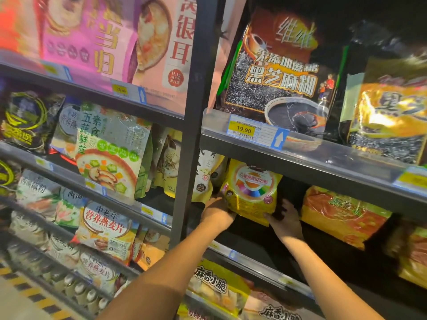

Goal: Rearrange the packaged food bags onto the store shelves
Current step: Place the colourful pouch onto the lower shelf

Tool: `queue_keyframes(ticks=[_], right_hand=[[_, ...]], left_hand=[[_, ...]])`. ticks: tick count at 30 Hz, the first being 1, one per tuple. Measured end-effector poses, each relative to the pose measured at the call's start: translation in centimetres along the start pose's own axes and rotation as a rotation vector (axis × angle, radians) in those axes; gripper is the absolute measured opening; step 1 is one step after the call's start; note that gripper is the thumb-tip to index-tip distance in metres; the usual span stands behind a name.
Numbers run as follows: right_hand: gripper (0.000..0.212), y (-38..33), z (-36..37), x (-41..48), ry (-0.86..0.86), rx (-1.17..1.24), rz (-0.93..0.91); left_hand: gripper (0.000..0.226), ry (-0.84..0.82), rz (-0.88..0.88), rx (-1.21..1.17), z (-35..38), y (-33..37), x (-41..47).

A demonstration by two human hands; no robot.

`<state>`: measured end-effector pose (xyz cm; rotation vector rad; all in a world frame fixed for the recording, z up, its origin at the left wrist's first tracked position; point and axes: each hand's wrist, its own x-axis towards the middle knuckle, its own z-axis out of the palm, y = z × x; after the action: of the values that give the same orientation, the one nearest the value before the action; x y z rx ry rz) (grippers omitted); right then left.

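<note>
While held at its base, glossy yellow bag (250,192), rainbow-wheel print.

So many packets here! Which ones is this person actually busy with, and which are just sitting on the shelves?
Part of the job:
yellow bag, held at its lower corners by the left hand and the right hand.

Just sitting there:
black sesame bag on the shelf above; orange bag on the same shelf; green soup bag; pink bags; price tag.
</note>
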<state>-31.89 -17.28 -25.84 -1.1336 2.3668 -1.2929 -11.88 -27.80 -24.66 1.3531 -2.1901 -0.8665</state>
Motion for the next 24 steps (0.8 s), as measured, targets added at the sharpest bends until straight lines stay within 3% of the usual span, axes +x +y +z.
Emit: queue_keyframes(ticks=[5,8,11,16,24], right_hand=[[0.086,0.1,-1.6,-4.1,0.004,-0.118,-0.021],[0.074,-0.7,-3.3,-8.2,-0.005,-0.266,-0.062],[0.078,-1.0,-4.4,-12.3,-0.01,-0.345,-0.118],[0.082,-0.9,-5.2,-18.6,-0.036,-0.315,-0.192],[0.09,-1.3,-6.4,-23.3,-0.048,-0.355,-0.282]], left_hand=[[0.052,0.01,0.111,0.151,-0.7,-0.4,-5.0],[0.059,0.04,0.235,0.232,-1.3,-0.5,-7.8],[0.07,0.043,0.338,0.2,-2.2,-1.2,-11.2],[0.069,0.091,0.443,0.294,-3.4,-3.1,-16.5],[0.073,0.156,0.426,0.466,-5.2,-6.5,-22.4]])
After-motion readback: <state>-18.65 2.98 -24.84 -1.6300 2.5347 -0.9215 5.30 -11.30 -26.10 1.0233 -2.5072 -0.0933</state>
